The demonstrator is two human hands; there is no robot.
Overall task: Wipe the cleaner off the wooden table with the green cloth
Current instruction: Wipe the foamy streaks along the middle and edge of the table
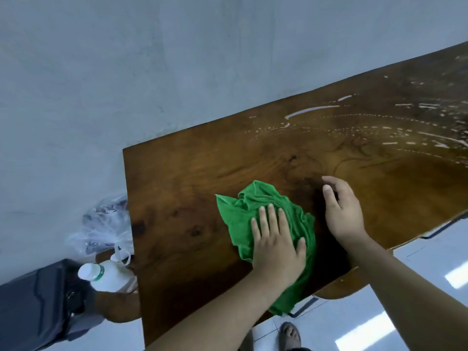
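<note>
A crumpled green cloth (255,211) lies on the dark wooden table (192,188) near its front edge. My left hand (277,244) presses flat on the cloth, fingers spread and pointing away from me. Just right of the cloth, my right hand (342,209) rests on bare wood with its fingers loosely curled and nothing in it. White streaks and dots of cleaner (354,120) cover the far right part of the tabletop, well beyond both hands.
A white plastic bottle (106,274) with a white cap stands below the table's left end, next to a clear plastic bag (101,224). A dark bin (33,300) sits at lower left. A grey wall runs behind. My foot (290,335) shows on the glossy floor.
</note>
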